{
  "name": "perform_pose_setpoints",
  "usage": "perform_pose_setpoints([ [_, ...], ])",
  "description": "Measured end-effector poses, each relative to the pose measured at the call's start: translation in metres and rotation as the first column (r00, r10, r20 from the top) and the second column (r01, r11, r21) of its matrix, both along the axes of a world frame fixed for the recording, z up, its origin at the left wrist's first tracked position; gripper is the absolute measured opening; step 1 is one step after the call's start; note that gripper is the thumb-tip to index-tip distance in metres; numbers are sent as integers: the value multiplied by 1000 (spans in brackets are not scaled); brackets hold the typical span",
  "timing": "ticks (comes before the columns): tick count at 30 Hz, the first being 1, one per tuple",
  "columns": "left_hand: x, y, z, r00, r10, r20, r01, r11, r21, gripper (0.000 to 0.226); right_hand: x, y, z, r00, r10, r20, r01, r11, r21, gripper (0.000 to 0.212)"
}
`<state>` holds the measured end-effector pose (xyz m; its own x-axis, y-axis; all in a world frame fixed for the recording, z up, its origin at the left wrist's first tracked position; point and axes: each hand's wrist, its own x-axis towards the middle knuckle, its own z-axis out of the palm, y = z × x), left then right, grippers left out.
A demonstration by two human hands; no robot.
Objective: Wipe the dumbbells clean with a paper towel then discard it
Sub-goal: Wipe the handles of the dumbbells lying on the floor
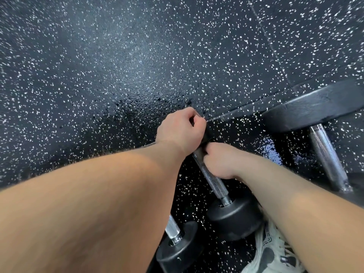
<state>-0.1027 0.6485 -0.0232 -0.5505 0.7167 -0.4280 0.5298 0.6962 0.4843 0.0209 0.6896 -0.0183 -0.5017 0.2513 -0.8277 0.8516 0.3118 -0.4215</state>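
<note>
Black rubber floor flecked with white (98, 75), carrying three dumbbells and one shoe.

We note mat seams crossing the floor at upper right and a glossy patch (272, 152) at right of centre. The large black dumbbell with a knurled steel handle (327, 154) lies at far right. The middle black round-headed dumbbell with a steel handle (213, 180) lies well apart from it; we cannot tell whether its far end touches the floor. The lower-left black dumbbell (178, 251) is partly hidden at the bottom edge. The white-and-black mesh shoe (273, 251) sits just beside the middle dumbbell's near head.
</note>
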Motion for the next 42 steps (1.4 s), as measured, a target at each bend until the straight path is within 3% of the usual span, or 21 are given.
perform_pose_setpoints([
  [5, 1, 1, 0, 1000, -3, -15, 3, 1000, -3, 32, 3, 2, 2, 978, -206, -23, 207, 978, 21, 17],
  [10, 2, 3, 0, 1000, -5, -21, 5, 1000, -9, 34, -10, -17, -9, 908, -417, 41, 411, 905, 108, 32],
  [13, 2, 4, -1, 1000, 4, -18, -5, 1000, -9, 35, -14, -28, -14, 887, -461, 38, 451, 880, 150, 36],
  [17, 1, 2, -1, 1000, 2, -22, -2, 1000, 2, 35, -9, -28, -9, 889, -457, 35, 457, 880, -132, 33],
  [19, 1, 2, -1, 1000, 2, -21, -2, 1000, 6, 35, -2, -22, -11, 809, -587, 5, 563, 773, -293, 41],
  [21, 1, 1, 0, 1000, 4, -20, -4, 1000, 4, 34, 7, -20, -17, 745, -666, -36, 608, 700, -374, 22],
  [27, 2, 2, 1, 1000, 11, -15, -12, 1000, -5, 31, 13, -25, -26, 727, -682, -87, 630, 711, -311, 45],
  [31, 1, 1, 1, 1000, 12, -11, -12, 1000, -6, 34, -4, -23, -11, 837, -547, -18, 546, 837, -26, 31],
  [33, 1, 1, 1, 1000, 15, -9, -15, 1000, -2, 33, -12, -29, -3, 845, -534, 13, 526, 837, 152, 23],
  [35, 1, 1, 1, 1000, 15, -13, -15, 1000, 2, 34, -18, -40, -3, 805, -593, 15, 576, 787, 222, 21],
  [38, 1, 1, 0, 1000, 9, -17, -8, 1000, 11, 36, -17, -51, -8, 771, -636, -33, 625, 745, 234, 18],
  [42, 0, 1, -1, 1000, 11, -17, -11, 1000, 11, 35, -9, -43, -14, 816, -574, -66, 578, 810, 102, 19],
])
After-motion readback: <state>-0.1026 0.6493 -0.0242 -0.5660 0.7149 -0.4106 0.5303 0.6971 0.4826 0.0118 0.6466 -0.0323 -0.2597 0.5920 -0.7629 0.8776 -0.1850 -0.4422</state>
